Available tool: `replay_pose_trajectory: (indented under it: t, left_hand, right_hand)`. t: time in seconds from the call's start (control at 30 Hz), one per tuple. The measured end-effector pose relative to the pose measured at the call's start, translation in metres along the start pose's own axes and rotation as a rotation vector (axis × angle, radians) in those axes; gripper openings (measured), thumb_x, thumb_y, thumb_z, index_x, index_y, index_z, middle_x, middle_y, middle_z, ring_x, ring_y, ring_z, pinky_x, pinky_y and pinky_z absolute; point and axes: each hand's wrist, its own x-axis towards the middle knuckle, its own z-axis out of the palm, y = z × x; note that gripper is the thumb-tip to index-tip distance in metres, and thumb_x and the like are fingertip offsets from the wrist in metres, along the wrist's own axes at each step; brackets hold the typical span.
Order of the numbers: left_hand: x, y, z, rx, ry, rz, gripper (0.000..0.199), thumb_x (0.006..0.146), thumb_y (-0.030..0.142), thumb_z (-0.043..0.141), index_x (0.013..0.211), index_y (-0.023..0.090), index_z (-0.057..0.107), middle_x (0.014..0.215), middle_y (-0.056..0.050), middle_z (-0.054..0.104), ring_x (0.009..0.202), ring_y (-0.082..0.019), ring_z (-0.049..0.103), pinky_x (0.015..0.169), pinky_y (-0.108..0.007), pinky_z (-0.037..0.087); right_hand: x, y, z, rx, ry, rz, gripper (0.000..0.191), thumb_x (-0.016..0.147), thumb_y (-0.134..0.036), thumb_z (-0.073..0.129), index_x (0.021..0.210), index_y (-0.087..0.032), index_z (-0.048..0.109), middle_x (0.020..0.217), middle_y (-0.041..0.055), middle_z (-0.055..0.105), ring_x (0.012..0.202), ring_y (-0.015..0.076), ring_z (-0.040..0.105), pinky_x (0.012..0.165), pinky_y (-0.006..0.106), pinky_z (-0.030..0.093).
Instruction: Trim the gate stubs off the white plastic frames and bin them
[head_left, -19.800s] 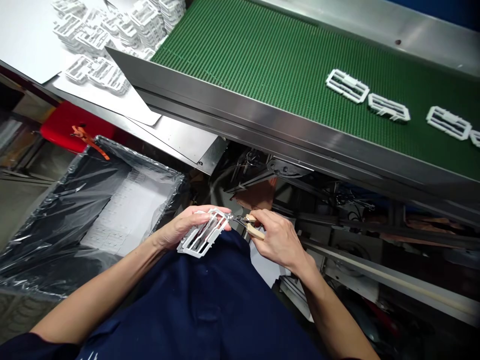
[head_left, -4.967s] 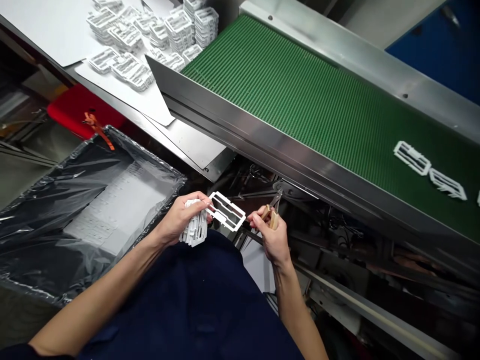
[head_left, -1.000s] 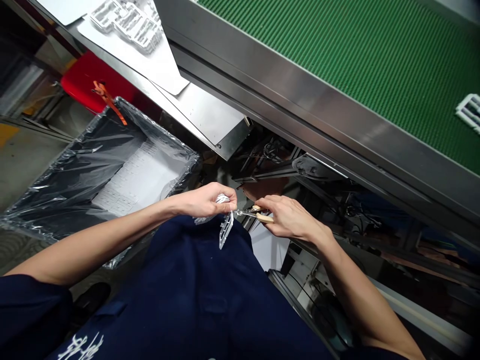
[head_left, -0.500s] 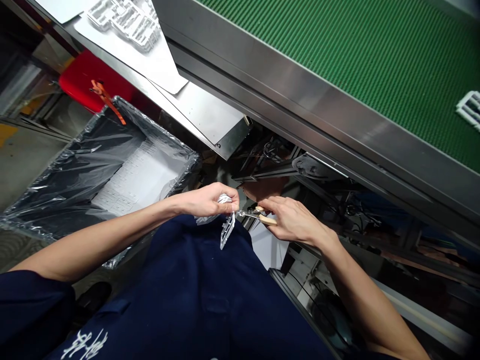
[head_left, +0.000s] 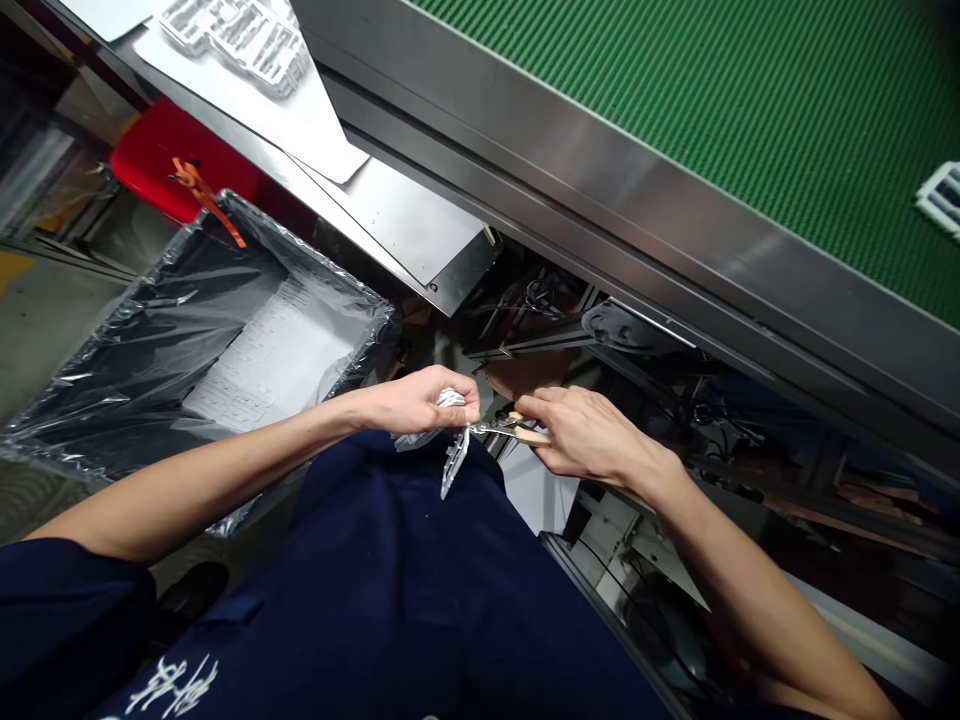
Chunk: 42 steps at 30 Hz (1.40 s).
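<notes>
Both grips shut: left hand (head_left: 424,402) on a white latticed plastic moulding (head_left: 454,460), right hand (head_left: 592,435) on wood-handled cutters (head_left: 531,434).

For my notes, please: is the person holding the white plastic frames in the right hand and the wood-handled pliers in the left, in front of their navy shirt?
No, the hands are swapped: the head view shows the white plastic frames in the left hand and the wood-handled pliers in the right hand. The rest stands.
</notes>
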Motion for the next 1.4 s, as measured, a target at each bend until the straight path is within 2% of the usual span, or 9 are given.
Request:
replay_pose_trajectory:
  t: [0.3,0.47,0.57,0.67,0.73,0.87,0.97,1.17,1.4]
  left_hand:
    - [0.001,-0.009,0.004,-0.115,0.05,0.0,0.024,0.083,0.036,0.058,0.075,0.013,0.056,0.069,-0.003,0.054,0.062,-0.013,0.047,0.058,-0.025,0.036]
    - [0.004,-0.014,0.003,-0.243,0.135,-0.049,0.022,0.08,0.034,0.062,0.078,0.011,0.059,0.069,-0.004,0.059,0.064,-0.014,0.053,0.061,-0.025,0.04]
    - [0.007,-0.013,0.003,-0.363,0.143,-0.051,0.017,0.079,0.028,0.063,0.077,0.012,0.058,0.067,-0.003,0.06,0.062,-0.013,0.054,0.062,-0.025,0.043]
    - [0.01,-0.01,0.002,-0.502,0.081,-0.055,0.015,0.079,0.026,0.062,0.079,0.012,0.058,0.07,-0.005,0.062,0.063,-0.015,0.057,0.063,-0.027,0.045]
    - [0.013,-0.012,0.001,-0.513,0.126,-0.095,0.018,0.077,0.024,0.063,0.09,0.012,0.06,0.075,-0.006,0.063,0.063,-0.015,0.057,0.061,-0.027,0.046]
    - [0.018,-0.025,0.0,-0.298,0.382,-0.213,0.032,0.074,0.028,0.066,0.101,0.012,0.062,0.076,-0.004,0.061,0.06,-0.013,0.054,0.057,-0.025,0.044]
    - [0.018,-0.035,0.001,-0.29,0.282,-0.176,0.036,0.079,0.041,0.061,0.097,0.01,0.066,0.076,-0.006,0.062,0.063,-0.015,0.055,0.059,-0.025,0.044]
    - [0.011,-0.044,0.01,-0.849,0.034,-0.019,0.07,0.07,0.054,0.068,0.123,0.01,0.053,0.108,-0.018,0.061,0.087,-0.025,0.061,0.077,-0.033,0.05]
    - [0.009,-0.045,0.015,-1.037,0.069,0.074,0.066,0.062,0.042,0.078,0.115,0.009,0.058,0.117,-0.019,0.057,0.094,-0.028,0.059,0.076,-0.033,0.051]
  right_hand:
    - [0.004,0.017,0.005,0.243,-0.085,0.034,0.005,0.072,-0.019,0.05,0.068,-0.021,0.052,0.054,-0.0032,0.049,0.048,0.0098,0.038,0.05,0.024,0.024]
    - [0.008,0.006,0.049,0.822,0.179,0.182,0.029,0.076,-0.046,0.057,0.073,-0.019,0.05,0.065,-0.0029,0.053,0.057,0.01,0.046,0.055,0.022,0.035]
    - [0.022,-0.025,0.083,1.331,0.318,0.125,0.035,0.07,-0.046,0.066,0.084,-0.02,0.047,0.086,0.0016,0.059,0.069,0.0125,0.055,0.066,0.026,0.044]
    - [0.034,-0.055,0.106,1.611,0.41,0.079,0.034,0.07,-0.042,0.067,0.085,-0.02,0.046,0.086,0.0015,0.058,0.073,0.0134,0.056,0.072,0.029,0.046]
    - [0.037,-0.064,0.111,1.661,0.52,0.122,0.032,0.072,-0.041,0.067,0.083,-0.02,0.046,0.08,-0.0004,0.056,0.069,0.0122,0.054,0.069,0.027,0.045]
    - [0.033,-0.063,0.104,1.606,0.725,0.261,0.025,0.075,-0.036,0.064,0.08,-0.02,0.045,0.072,-0.0031,0.051,0.062,0.0101,0.049,0.062,0.024,0.043]
    - [0.032,-0.061,0.096,1.591,0.816,0.365,0.022,0.077,-0.032,0.064,0.08,-0.02,0.046,0.068,-0.0039,0.051,0.061,0.0103,0.051,0.062,0.023,0.042]
    - [0.039,-0.073,0.085,1.645,0.887,0.45,0.023,0.075,-0.033,0.065,0.076,-0.02,0.046,0.068,-0.0037,0.05,0.061,0.0108,0.051,0.062,0.025,0.045]
    - [0.04,-0.083,0.069,1.728,0.88,0.361,0.022,0.077,-0.032,0.063,0.079,-0.02,0.044,0.095,0.0039,0.061,0.073,0.0136,0.06,0.074,0.03,0.049]
